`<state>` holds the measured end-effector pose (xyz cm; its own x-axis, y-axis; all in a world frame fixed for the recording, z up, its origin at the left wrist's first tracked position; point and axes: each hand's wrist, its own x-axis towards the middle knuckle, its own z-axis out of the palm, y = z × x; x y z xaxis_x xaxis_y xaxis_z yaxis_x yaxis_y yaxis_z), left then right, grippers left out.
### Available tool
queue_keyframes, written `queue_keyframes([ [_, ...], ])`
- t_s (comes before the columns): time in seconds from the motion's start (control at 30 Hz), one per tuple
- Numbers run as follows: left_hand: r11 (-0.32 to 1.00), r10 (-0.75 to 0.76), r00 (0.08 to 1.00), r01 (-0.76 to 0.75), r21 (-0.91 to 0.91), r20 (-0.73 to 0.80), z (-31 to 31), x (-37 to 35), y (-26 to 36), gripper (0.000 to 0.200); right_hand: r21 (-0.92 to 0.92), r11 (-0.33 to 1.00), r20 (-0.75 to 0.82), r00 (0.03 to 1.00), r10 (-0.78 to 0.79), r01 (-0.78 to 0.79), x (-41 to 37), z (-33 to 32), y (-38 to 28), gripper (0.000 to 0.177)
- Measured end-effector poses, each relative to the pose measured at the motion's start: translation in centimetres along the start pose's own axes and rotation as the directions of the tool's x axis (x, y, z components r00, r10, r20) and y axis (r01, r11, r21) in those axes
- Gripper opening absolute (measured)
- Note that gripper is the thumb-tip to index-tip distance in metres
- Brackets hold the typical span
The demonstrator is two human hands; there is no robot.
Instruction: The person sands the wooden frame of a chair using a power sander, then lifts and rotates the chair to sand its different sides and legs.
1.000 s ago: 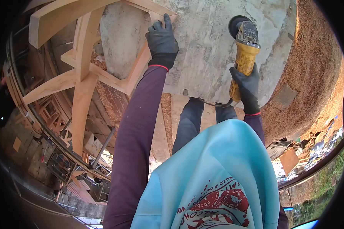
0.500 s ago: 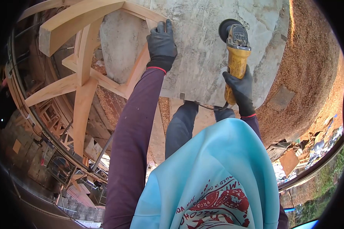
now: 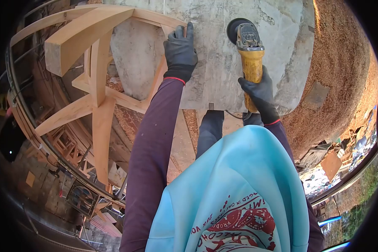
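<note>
A pale wooden frame [image 3: 100,69] with curved legs, like a chair frame, leans over the left side of a worn grey tabletop [image 3: 216,80]. My left hand [image 3: 180,52], in a dark glove, is closed around the corner of this frame, with the fingertips at its upper edge. In my right hand [image 3: 259,90], also gloved, is the yellow body of an angle grinder [image 3: 252,65]. The grinder's dark round disc [image 3: 234,31] points away from me, over the tabletop and apart from the wood. Whether the disc spins cannot be told.
Sawdust [image 3: 340,67] covers the ground to the right, with a flat square piece [image 3: 316,95] lying on it. The grinder's cord [image 3: 235,116] hangs at the table's near edge. Scrap boards [image 3: 332,164] are heaped at lower right. A fan [image 3: 82,197] stands at lower left.
The grinder has shifted left with my right hand, towards the frame. The frame sits slightly lower and further right in view, and my left hand keeps its hold.
</note>
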<state>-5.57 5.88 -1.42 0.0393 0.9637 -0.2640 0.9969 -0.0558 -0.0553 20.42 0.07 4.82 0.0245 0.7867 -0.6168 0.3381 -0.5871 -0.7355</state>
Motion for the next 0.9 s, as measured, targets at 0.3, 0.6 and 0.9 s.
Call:
queue_keyframes([
  [0.3, 0.998, 0.046, 0.997, -0.049, -0.047, -0.063, 1.2, 0.6, -1.3, 0.074, 0.075, 0.997, -0.031, 1.0, 0.0, 0.002, -0.8, 1.1, 1.1, 0.051],
  [0.6, 0.439, -0.32, 0.905, 0.405, -0.802, 0.282, -1.7, -7.1, 0.1, 0.053, 0.081, 0.994, 0.061, 0.995, -0.078, 0.073, -0.4, 3.7, -0.2, 0.059],
  [0.9, -0.207, -0.423, 0.818, 0.331, -0.921, 0.39, -2.2, -9.7, 4.9, 0.057, -0.253, 0.955, 0.315, 0.947, -0.072, 0.157, 0.1, 12.1, -0.6, 0.058],
])
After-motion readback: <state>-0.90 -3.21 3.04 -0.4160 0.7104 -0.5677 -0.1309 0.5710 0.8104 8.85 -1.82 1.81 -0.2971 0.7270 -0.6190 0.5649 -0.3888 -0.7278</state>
